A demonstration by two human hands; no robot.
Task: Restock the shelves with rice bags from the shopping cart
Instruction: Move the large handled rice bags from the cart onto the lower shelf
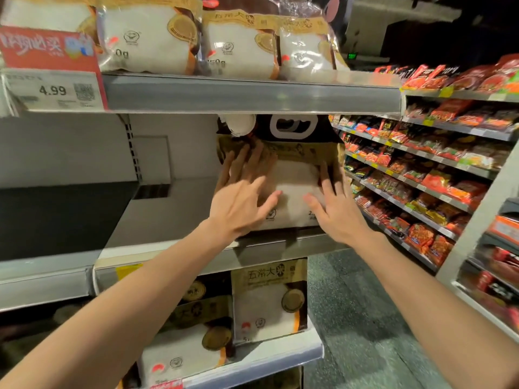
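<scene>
Two bare forearms reach up from the lower corners toward the middle shelf (168,217). At their ends, the left hand (241,203) and the right hand (337,211) both have straight, spread fingers. They are laid flat against the front of a rice bag (295,183), and neither curls round it. The left hand covers the bag's left half. The right hand sits on its right edge, with the thumb on the white panel beside a printed "2." that is cut off.

The bag stands upright at the front lip of the middle shelf. It has a tan band of blurred characters above the fingers, and over that a black top with a white-outlined handle shape (292,126). To the left of the left hand, the shelf is bare white board.

Above the hands, three smaller rice bags (238,46) stand in a row on the upper shelf (252,92). Their tan bands read "五常大", and weights ending in "0g" and "50g" show. Up and to the left hang a red promotion sign (47,47) with white characters too blurred to read, and a price tag (53,91) reading "4.99" next to a QR code.

Below the hands, an upright bag (269,301) on the lower shelf reads "五常大米". Another bag (185,349) lies flat just to its left. Under the left wrist, a yellow label (129,270) sticks to the shelf rail. To the right of the right hand, long shelves hold red snack packets (421,169).
</scene>
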